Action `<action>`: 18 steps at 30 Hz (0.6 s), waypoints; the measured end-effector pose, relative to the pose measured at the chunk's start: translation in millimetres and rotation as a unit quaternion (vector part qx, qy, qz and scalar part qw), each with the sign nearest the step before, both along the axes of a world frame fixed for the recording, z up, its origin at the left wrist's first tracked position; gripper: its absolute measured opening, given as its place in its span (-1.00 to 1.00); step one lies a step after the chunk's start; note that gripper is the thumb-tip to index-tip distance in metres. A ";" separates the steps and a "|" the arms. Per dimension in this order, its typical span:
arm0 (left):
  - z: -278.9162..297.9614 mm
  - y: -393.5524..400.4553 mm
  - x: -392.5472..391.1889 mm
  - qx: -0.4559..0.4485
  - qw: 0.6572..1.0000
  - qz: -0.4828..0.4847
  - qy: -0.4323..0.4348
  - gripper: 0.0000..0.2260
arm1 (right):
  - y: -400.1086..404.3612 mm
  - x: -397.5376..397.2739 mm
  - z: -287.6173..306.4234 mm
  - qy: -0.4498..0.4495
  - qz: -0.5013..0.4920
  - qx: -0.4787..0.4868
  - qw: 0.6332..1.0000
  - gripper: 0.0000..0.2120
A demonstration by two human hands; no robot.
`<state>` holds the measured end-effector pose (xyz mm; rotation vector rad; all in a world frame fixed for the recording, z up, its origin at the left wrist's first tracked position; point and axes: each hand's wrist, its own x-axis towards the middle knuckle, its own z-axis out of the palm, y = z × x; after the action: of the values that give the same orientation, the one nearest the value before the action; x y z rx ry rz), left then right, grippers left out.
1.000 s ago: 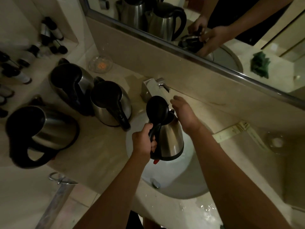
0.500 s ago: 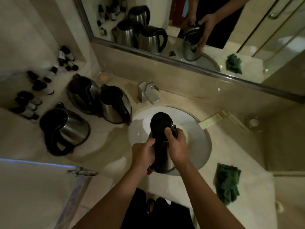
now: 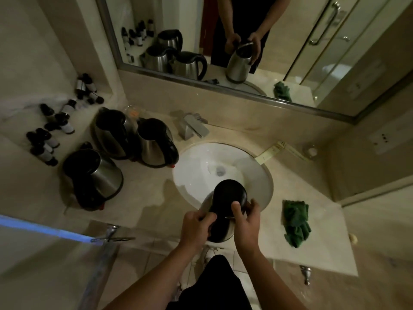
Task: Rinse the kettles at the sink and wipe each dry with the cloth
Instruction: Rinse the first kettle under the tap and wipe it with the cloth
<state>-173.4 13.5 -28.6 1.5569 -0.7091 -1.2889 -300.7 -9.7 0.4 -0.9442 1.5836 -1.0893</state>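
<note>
I hold a steel kettle (image 3: 228,195) with a black lid over the near rim of the white sink (image 3: 201,162). My left hand (image 3: 195,227) grips its black handle. My right hand (image 3: 245,222) clasps its right side, thumb on the lid. Three more steel kettles stand on the counter left of the sink: one nearest the basin (image 3: 156,142), one behind it (image 3: 112,130), one at the front left (image 3: 93,177). A crumpled green cloth (image 3: 296,220) lies on the counter right of the sink.
The chrome tap (image 3: 193,127) stands behind the basin, with no water visible from it. Several small dark bottles (image 3: 48,139) sit on the left ledge. A mirror (image 3: 223,41) runs along the back wall. A paper strip (image 3: 273,149) and small dish (image 3: 311,151) lie at the right rear.
The kettle has come away from the tap to the near rim of the sink. My right hand moved from the tap onto the kettle. The view pulled back.
</note>
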 end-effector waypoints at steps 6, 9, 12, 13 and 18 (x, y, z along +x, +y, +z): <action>-11.0 15.2 3.7 -0.021 0.999 -0.028 -0.024 -0.65 | 18.5 0.5 -6.0 0.097 0.033 -0.057 0.993 -0.70; -13.0 15.9 2.9 -0.023 0.999 -0.027 -0.038 -0.62 | 19.3 -1.7 -9.2 0.124 0.029 -0.053 0.990 -0.75; -17.2 14.9 2.7 -0.018 0.998 -0.027 -0.047 -0.59 | 15.6 -4.7 -18.8 0.133 0.017 -0.037 0.990 -0.68; -20.8 15.3 3.0 -0.016 0.998 -0.027 -0.046 -0.59 | 14.0 -5.6 -23.2 0.135 0.009 -0.025 0.991 -0.60; -31.3 20.7 2.7 -0.001 1.000 -0.025 -0.007 -0.59 | 12.7 -7.4 -35.5 0.134 -0.010 0.024 0.991 -0.40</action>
<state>-170.7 34.2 -59.9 1.5570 -0.7628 -1.3149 -308.1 3.0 -35.1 -1.0789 1.8308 -0.9642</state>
